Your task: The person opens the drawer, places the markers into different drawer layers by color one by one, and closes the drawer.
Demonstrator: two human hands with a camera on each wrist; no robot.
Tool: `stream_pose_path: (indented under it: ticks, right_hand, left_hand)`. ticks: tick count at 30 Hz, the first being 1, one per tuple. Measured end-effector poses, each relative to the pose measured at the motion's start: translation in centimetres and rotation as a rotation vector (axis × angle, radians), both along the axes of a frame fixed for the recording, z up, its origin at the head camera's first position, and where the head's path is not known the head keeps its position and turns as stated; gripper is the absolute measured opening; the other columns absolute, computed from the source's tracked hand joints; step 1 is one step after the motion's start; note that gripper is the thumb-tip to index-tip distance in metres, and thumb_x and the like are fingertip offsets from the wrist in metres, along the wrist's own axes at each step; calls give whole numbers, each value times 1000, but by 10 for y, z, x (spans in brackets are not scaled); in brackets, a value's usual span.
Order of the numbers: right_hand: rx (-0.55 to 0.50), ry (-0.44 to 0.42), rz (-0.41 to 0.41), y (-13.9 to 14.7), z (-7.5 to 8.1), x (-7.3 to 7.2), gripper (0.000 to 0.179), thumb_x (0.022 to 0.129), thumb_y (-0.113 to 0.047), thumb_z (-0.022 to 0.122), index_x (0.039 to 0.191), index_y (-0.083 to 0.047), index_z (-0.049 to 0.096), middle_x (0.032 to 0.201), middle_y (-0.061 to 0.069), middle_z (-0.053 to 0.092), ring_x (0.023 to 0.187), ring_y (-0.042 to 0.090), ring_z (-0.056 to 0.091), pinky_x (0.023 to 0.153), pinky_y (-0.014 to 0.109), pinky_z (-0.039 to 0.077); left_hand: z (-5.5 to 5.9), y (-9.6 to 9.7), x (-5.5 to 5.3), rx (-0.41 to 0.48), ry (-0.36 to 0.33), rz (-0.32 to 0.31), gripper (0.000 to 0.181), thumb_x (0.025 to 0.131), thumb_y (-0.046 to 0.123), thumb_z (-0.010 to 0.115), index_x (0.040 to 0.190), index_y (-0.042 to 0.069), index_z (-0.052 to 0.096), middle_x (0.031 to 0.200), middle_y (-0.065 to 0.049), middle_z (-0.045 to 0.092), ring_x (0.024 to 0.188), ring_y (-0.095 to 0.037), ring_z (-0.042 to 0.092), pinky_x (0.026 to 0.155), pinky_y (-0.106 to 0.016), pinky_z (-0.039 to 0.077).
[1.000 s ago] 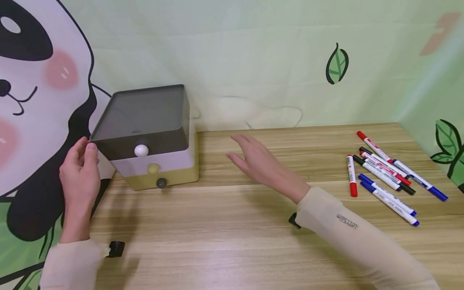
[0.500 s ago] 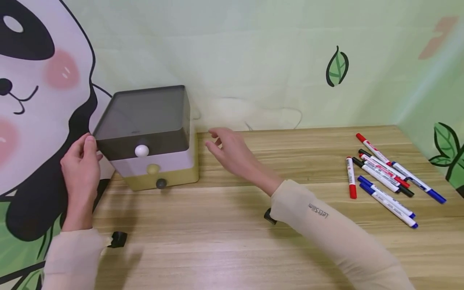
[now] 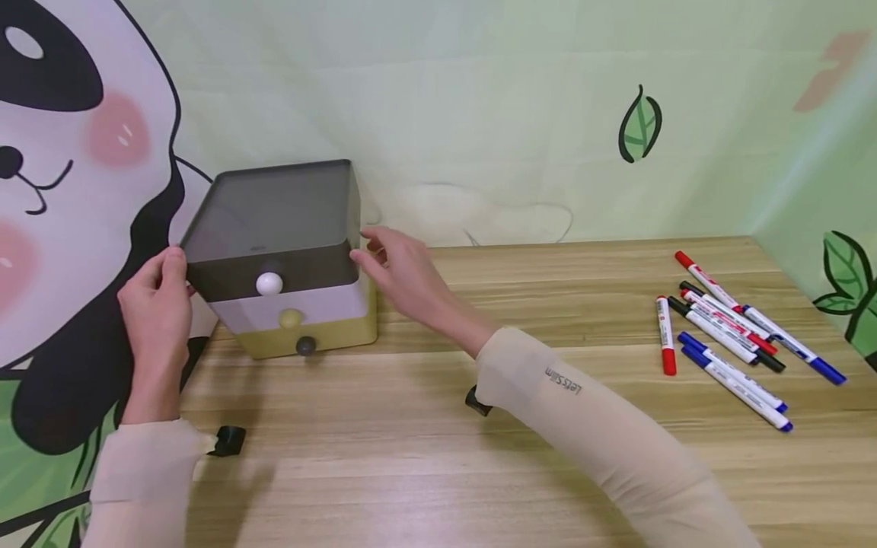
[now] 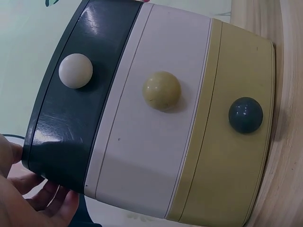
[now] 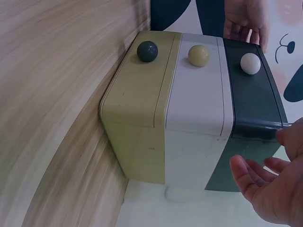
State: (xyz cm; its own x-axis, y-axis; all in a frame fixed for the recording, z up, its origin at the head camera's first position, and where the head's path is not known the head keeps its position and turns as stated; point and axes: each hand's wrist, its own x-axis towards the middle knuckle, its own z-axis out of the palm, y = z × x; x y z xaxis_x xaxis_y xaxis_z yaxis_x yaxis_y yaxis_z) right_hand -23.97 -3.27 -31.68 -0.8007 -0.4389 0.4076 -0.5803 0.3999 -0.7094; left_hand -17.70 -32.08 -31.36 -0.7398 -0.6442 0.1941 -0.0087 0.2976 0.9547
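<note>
A small three-tier drawer box (image 3: 270,281) stands at the back left of the table, with a dark grey top drawer, a white middle one and a mustard bottom one. Each front bears a round knob: white, mustard and dark grey. My left hand (image 3: 156,304) holds the upper left front corner, thumb at the edge; in the left wrist view its bent fingers (image 4: 52,201) lie against the dark side wall. My right hand (image 3: 404,274) is at the upper right side, thumb and fingers spread apart. The right wrist view shows the right fingertips (image 5: 239,165) close over the dark side wall.
Several markers (image 3: 733,327) with red, black and blue caps lie loosely grouped on the right of the wooden table (image 3: 411,441). A red-capped marker (image 3: 665,335) lies slightly apart. A cloth backdrop (image 3: 493,114) with a panda and leaves hangs close behind the box.
My right hand has moved left across the table to the drawer box's right side, its fingers bending somewhat. The left hand has shifted slightly up and right at its corner. The box stays put.
</note>
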Motion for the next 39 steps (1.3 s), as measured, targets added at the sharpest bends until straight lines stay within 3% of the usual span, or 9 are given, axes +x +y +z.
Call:
stream_pose_path:
  ticks: [4,11,19,27,39]
  right_hand:
    - [-56,-7,13,-7,1,-1,45,106,-20,61,143,4,55,117,15,67,100,21,66,85,23,54]
    - [-75,41,44,-12,-1,-1,44,105,-17,62,145,1,56,121,14,66,98,20,66,82,20,53]
    - [-28,75,31,-11,0,-1,27,106,-18,60,128,-5,69,122,12,68,97,18,68,82,23,53]
    - [-36,129,16,-4,2,0,19,106,-16,60,116,-7,73,113,9,69,94,17,68,82,22,53]
    - [-91,194,-8,17,0,10,14,104,-14,64,106,-5,75,106,8,70,92,18,64,79,23,54]
  left_hand:
    - [0,2,-1,16,1,-1,30,106,35,53,116,18,76,114,4,62,90,-7,53,79,-24,43]
    - [-1,3,-4,52,29,10,25,106,35,55,104,19,75,106,8,63,88,-8,53,78,-24,46]
    - [-5,3,-6,33,45,23,27,106,36,55,93,20,73,92,9,60,89,-7,53,78,-23,47]
    - [-4,8,-5,24,69,35,23,103,29,59,101,16,77,98,12,66,92,-5,56,76,-22,49]
    - [0,19,3,-48,40,-14,28,100,32,61,99,10,78,97,7,67,93,-8,60,71,-14,54]
